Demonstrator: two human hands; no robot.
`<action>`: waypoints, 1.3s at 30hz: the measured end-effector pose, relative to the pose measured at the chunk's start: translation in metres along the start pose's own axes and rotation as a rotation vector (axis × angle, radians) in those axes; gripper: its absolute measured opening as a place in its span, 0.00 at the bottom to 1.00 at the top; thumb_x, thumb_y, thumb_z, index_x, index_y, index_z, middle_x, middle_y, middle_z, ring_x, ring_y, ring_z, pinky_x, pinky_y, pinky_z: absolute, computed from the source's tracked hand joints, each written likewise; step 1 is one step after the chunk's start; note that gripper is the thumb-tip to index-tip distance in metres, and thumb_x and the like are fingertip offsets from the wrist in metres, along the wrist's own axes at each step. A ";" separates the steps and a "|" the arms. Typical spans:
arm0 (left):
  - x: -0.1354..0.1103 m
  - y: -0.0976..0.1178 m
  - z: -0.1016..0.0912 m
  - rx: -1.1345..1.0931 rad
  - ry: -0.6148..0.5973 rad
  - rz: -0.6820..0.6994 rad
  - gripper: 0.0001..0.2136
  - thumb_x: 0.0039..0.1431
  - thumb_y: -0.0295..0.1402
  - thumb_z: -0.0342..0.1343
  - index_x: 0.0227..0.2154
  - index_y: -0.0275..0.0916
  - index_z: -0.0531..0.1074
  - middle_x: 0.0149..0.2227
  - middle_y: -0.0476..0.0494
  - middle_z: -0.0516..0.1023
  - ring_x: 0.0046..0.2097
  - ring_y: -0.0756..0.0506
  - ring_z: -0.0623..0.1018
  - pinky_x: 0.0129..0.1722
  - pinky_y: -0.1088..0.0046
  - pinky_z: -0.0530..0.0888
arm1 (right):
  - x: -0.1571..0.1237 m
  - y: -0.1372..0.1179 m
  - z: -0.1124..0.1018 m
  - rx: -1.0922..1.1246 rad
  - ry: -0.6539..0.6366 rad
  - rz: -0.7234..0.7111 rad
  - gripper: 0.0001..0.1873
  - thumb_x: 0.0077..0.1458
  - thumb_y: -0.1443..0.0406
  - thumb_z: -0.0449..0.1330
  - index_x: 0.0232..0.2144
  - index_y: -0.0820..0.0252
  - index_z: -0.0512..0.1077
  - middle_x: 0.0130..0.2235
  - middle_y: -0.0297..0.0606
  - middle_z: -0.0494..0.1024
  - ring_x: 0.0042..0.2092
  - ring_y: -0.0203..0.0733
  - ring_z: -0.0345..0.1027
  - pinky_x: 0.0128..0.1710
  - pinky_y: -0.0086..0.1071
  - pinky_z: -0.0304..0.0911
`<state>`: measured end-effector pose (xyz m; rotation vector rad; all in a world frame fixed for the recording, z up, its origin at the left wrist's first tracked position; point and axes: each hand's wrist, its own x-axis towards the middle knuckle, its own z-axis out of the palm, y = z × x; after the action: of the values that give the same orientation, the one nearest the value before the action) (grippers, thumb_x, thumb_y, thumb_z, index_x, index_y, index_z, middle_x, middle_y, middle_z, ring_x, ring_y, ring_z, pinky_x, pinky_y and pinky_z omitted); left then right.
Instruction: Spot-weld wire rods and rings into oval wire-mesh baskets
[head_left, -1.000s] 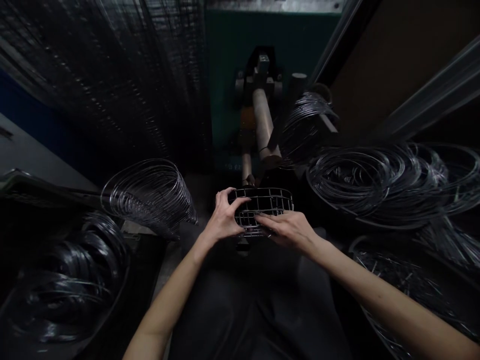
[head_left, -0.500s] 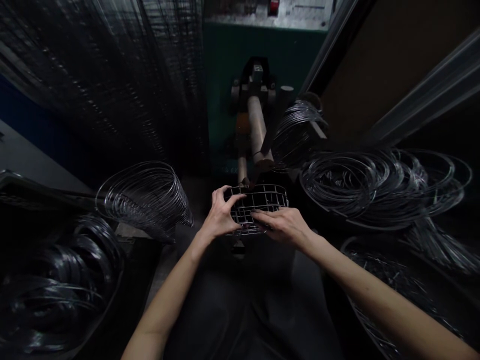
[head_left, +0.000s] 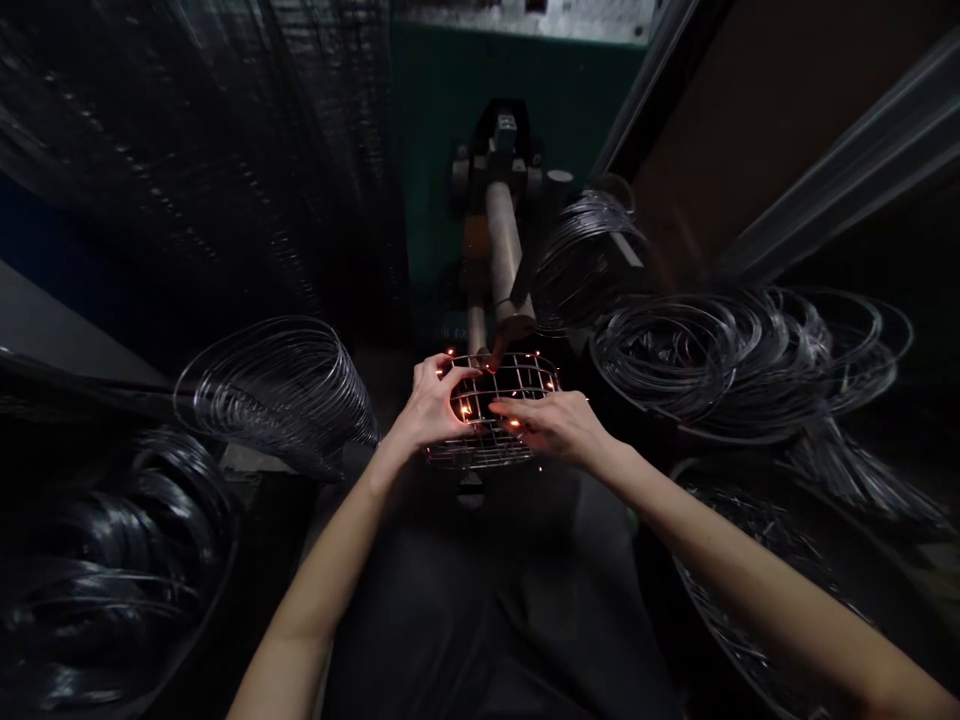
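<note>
Left hand (head_left: pixel 429 408) and right hand (head_left: pixel 553 428) grip a curved wire-grid basket (head_left: pixel 495 415) glowing with orange sparks.

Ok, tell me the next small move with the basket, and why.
Probably hold the basket steady where it is: orange sparks glow along its wires under the machine's arm, and the left hand and right hand both grip it. Shifting it mid-spark would likely spoil the joint.

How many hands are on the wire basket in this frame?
2. The left hand grips the left end of the wire basket, fingers curled over its rim. The right hand lies on its near side, fingers stretched across the mesh. No other person's hands show.
</note>
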<state>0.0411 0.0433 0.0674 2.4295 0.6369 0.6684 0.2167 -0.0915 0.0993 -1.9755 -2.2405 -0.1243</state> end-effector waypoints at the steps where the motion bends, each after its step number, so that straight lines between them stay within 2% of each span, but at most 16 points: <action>1: 0.000 0.000 -0.001 -0.001 -0.009 -0.012 0.38 0.32 0.42 0.73 0.52 0.44 0.68 0.54 0.37 0.56 0.57 0.32 0.60 0.57 0.48 0.64 | -0.001 0.000 -0.001 0.003 -0.013 0.006 0.18 0.58 0.63 0.56 0.50 0.46 0.74 0.48 0.32 0.79 0.37 0.39 0.76 0.29 0.28 0.62; 6: 0.009 0.000 -0.006 -0.022 -0.042 -0.063 0.38 0.31 0.42 0.73 0.51 0.47 0.69 0.52 0.39 0.56 0.56 0.33 0.60 0.57 0.47 0.65 | 0.003 0.000 -0.004 0.016 0.000 0.031 0.17 0.60 0.63 0.55 0.51 0.45 0.73 0.46 0.31 0.79 0.37 0.38 0.76 0.27 0.27 0.61; 12: 0.031 -0.016 -0.006 -0.021 -0.018 -0.055 0.38 0.31 0.43 0.73 0.51 0.46 0.69 0.52 0.40 0.56 0.56 0.33 0.60 0.57 0.48 0.65 | 0.021 0.007 0.003 -0.002 0.056 0.118 0.14 0.60 0.63 0.56 0.47 0.45 0.75 0.42 0.31 0.81 0.38 0.39 0.77 0.29 0.27 0.63; 16: 0.033 -0.022 -0.001 -0.014 0.011 -0.027 0.38 0.30 0.41 0.73 0.50 0.45 0.69 0.51 0.40 0.57 0.55 0.33 0.61 0.57 0.48 0.64 | 0.013 0.010 0.009 -0.010 0.126 0.156 0.15 0.62 0.62 0.55 0.50 0.46 0.74 0.44 0.31 0.81 0.37 0.37 0.76 0.30 0.26 0.62; 21: 0.035 -0.022 -0.002 -0.010 0.017 -0.021 0.37 0.31 0.41 0.73 0.50 0.45 0.69 0.50 0.40 0.57 0.55 0.34 0.61 0.57 0.48 0.64 | 0.005 0.009 0.008 -0.042 0.188 0.213 0.13 0.63 0.64 0.53 0.42 0.49 0.77 0.48 0.33 0.78 0.35 0.34 0.74 0.29 0.25 0.60; 25: 0.051 -0.024 -0.007 -0.003 -0.009 -0.079 0.39 0.30 0.41 0.73 0.51 0.45 0.69 0.51 0.40 0.57 0.56 0.33 0.61 0.58 0.49 0.63 | 0.021 0.015 0.007 -0.050 0.242 0.264 0.12 0.62 0.60 0.53 0.39 0.49 0.77 0.49 0.35 0.75 0.33 0.33 0.71 0.23 0.25 0.56; 29: 0.064 -0.026 -0.012 -0.001 -0.013 -0.101 0.37 0.32 0.44 0.72 0.50 0.44 0.70 0.52 0.39 0.58 0.57 0.33 0.61 0.59 0.49 0.61 | 0.036 0.022 0.008 -0.005 0.247 0.272 0.12 0.61 0.58 0.54 0.39 0.51 0.77 0.48 0.36 0.74 0.33 0.36 0.70 0.22 0.27 0.55; 32: 0.056 -0.031 -0.013 0.012 0.002 -0.082 0.43 0.32 0.43 0.72 0.56 0.46 0.64 0.57 0.37 0.55 0.61 0.31 0.58 0.60 0.44 0.57 | 0.029 0.024 0.003 0.137 0.333 0.289 0.13 0.61 0.58 0.53 0.39 0.54 0.76 0.46 0.40 0.74 0.36 0.39 0.70 0.29 0.29 0.61; 35: 0.034 -0.048 -0.014 -0.031 0.014 -0.090 0.55 0.31 0.45 0.72 0.64 0.50 0.48 0.64 0.34 0.46 0.66 0.27 0.48 0.61 0.40 0.52 | 0.005 0.025 -0.011 0.439 0.454 0.417 0.19 0.63 0.55 0.48 0.42 0.56 0.75 0.41 0.42 0.75 0.41 0.42 0.70 0.40 0.34 0.65; 37: 0.019 -0.063 -0.012 -0.100 0.011 -0.104 0.58 0.33 0.46 0.71 0.65 0.49 0.41 0.65 0.33 0.43 0.67 0.28 0.46 0.62 0.41 0.51 | -0.015 0.026 -0.020 0.644 0.431 0.547 0.24 0.64 0.51 0.44 0.42 0.56 0.75 0.40 0.40 0.76 0.41 0.43 0.70 0.42 0.35 0.65; 39: 0.009 -0.077 -0.007 -0.179 0.022 -0.091 0.59 0.35 0.48 0.70 0.66 0.46 0.39 0.66 0.32 0.44 0.68 0.30 0.46 0.63 0.44 0.51 | -0.037 0.027 -0.024 0.774 0.347 0.635 0.28 0.64 0.48 0.41 0.39 0.57 0.76 0.39 0.40 0.77 0.42 0.43 0.71 0.44 0.36 0.65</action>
<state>0.0219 0.1078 0.0293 2.2176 0.6626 0.6860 0.2490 -0.1279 0.1161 -1.8834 -1.1106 0.3818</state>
